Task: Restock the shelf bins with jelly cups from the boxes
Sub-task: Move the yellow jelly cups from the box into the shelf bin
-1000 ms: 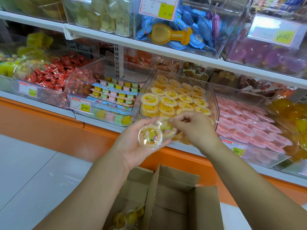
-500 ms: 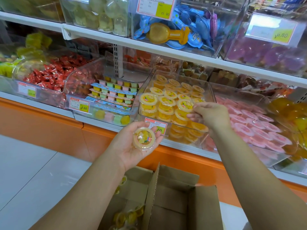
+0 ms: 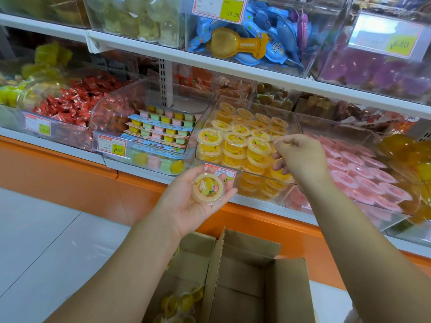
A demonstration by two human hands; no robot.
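A round yellow jelly cup lies in the palm of my left hand, whose fingers curl round its rim, in front of the shelf edge. Behind it a clear bin holds several rows of the same yellow cups. My right hand hovers at the bin's right front with its fingers loosely curled. Its fingertips sit just beside a cup lying on the pile, and I see nothing between them. Below, an open cardboard box has more yellow cups in its left part.
To the right is a bin of pink jelly cups. To the left are a bin of multicoloured jelly packs and red wrapped sweets. An upper shelf with more clear bins overhangs. The floor is pale tile.
My right hand took one of two cups from my left hand, carried it up into the yellow bin and has drawn slightly away from it. My left hand keeps one cup.
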